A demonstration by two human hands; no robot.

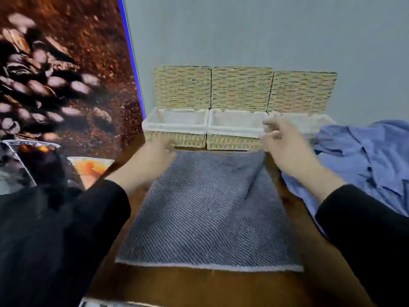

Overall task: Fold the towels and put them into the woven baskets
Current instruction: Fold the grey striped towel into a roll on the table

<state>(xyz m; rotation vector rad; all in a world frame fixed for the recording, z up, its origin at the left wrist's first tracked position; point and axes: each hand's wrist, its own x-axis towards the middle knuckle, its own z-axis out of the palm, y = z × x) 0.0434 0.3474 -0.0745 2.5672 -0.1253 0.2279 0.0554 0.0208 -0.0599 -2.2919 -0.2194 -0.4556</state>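
Observation:
A grey striped towel (208, 209) lies spread flat on the brown table (199, 286), its pale hem toward me. My left hand (155, 156) is at the towel's far left corner with fingers curled; blur hides whether it grips the cloth. My right hand (285, 145) hovers above the far right corner, fingers loosely spread and blurred, holding nothing that I can see. Three woven baskets with white liners stand in a row against the wall, lids up: left (177, 135), middle (232, 140), right (305, 122).
A heap of crumpled blue towels (363, 156) lies on the table at the right, next to the right basket. A coffee-bean picture panel (55, 85) stands along the left side. The grey wall (265, 29) closes the back.

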